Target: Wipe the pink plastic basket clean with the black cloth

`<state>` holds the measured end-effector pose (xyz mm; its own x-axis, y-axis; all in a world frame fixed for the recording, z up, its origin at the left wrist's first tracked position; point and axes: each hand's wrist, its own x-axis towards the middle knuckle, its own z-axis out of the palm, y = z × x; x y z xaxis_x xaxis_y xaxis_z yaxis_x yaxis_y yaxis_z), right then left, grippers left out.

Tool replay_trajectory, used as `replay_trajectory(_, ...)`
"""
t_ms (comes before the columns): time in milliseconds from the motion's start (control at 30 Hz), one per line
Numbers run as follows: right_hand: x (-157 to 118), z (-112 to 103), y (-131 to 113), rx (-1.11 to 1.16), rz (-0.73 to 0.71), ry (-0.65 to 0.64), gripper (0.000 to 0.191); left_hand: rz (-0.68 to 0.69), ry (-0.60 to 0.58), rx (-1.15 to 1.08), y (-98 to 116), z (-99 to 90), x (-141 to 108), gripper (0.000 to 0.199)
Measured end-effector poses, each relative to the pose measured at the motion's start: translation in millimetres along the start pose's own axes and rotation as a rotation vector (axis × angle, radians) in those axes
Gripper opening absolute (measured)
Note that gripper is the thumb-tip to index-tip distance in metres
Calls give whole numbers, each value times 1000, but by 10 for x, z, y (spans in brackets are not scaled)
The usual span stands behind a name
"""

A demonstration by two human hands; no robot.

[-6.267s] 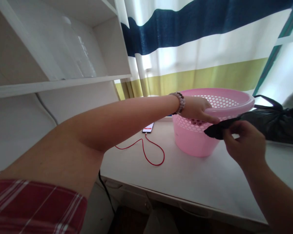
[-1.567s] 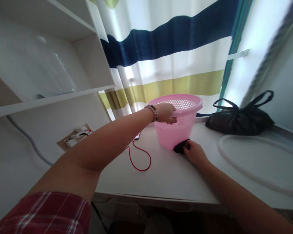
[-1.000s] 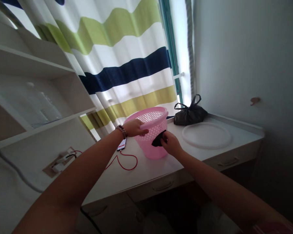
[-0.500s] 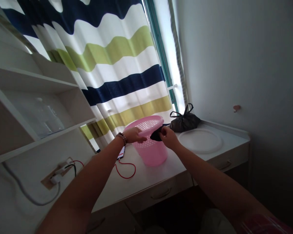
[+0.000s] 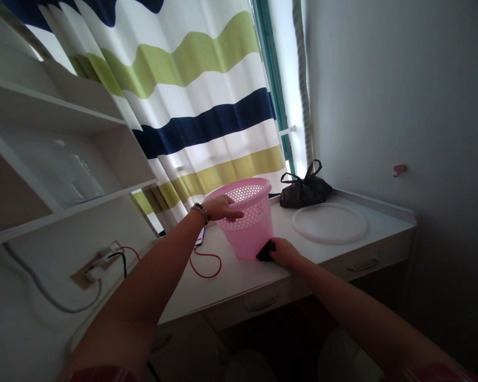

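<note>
A pink plastic basket (image 5: 252, 236) with a perforated upper wall stands on the white desk (image 5: 199, 294). My left hand (image 5: 223, 208), with a beaded bracelet at the wrist, grips its near rim, the thumb outside the wall. Low on the right, my right hand (image 5: 282, 251) holds a small black cloth (image 5: 265, 251) against or just beside the basket's lower wall. The fingers of my right hand are closed on the cloth.
Behind stands a tied black bag (image 5: 305, 192), with a round white lid (image 5: 330, 223) before it. A phone (image 5: 200, 236) with a red cable lies left. Shelves (image 5: 139, 187) hang at the left, above a socket (image 5: 90, 270). A striped curtain (image 5: 207, 109) hangs behind.
My right hand has moved down with the black cloth, from near the basket's rim to its lower wall. My left hand stays at the rim. The view has tilted slightly downward.
</note>
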<state>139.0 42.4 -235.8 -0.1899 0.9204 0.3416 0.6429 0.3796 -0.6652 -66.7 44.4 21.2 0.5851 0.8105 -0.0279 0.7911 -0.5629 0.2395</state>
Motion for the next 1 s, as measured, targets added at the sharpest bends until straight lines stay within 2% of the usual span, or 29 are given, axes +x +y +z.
replay_trajectory(100,44,-105,-111,-35,-38,55,8,-5,-32,81,49,-76,-29,47)
replay_trajectory(233,95,-303,-347,-36,-84,182,7,-15,-15,350,253,-162,10,55)
replay_trajectory(400,139,-574,-642,-14,-141,342,12,28,154,491,612,27,200,59)
replay_trajectory(500,155,-742,-789,29,-182,467,11,2,102,479,712,144,245,56)
replay_trajectory(633,178,-860,-940,132,-208,642,10,-45,51,391,710,147,179,58)
replay_trajectory(733,202,-800,-993,150,-232,683,8,-45,50,339,684,122,110,60)
replay_trajectory(833,180,-604,-917,110,-263,670,7,-23,39,291,652,124,70,60)
replay_trajectory(900,122,-411,-769,84,-258,620,7,-1,23,273,622,133,64,61)
replay_trajectory(1000,-8,-90,-442,53,-163,458,5,6,2,245,569,142,78,63)
